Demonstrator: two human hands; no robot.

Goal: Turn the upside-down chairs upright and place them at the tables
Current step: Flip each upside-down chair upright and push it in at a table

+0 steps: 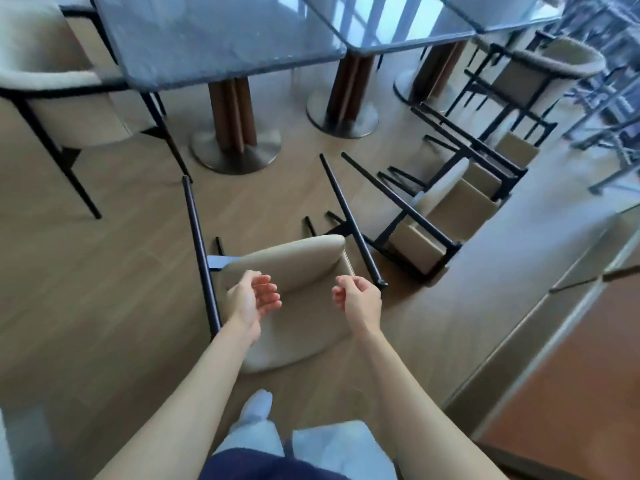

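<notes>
A beige upholstered chair point(304, 271) with thin black legs lies overturned on the wood floor right in front of me, its legs pointing up and away. My left hand point(251, 299) hovers over its left side, fingers curled and apart, holding nothing. Over the chair's right side, my right hand point(358, 299) is likewise loosely curled and empty. A second overturned chair point(446, 199) lies further right, and a third point(512, 150) lies behind it. The nearest grey table point(207, 39) stands beyond them on a brown pedestal point(232, 112).
An upright beige chair point(52, 81) stands at the left of the nearest table. More tables point(398, 26) run to the right, with another upright chair point(543, 71) at the far right. A counter or wall point(571, 358) edges the right side. My feet show at the bottom.
</notes>
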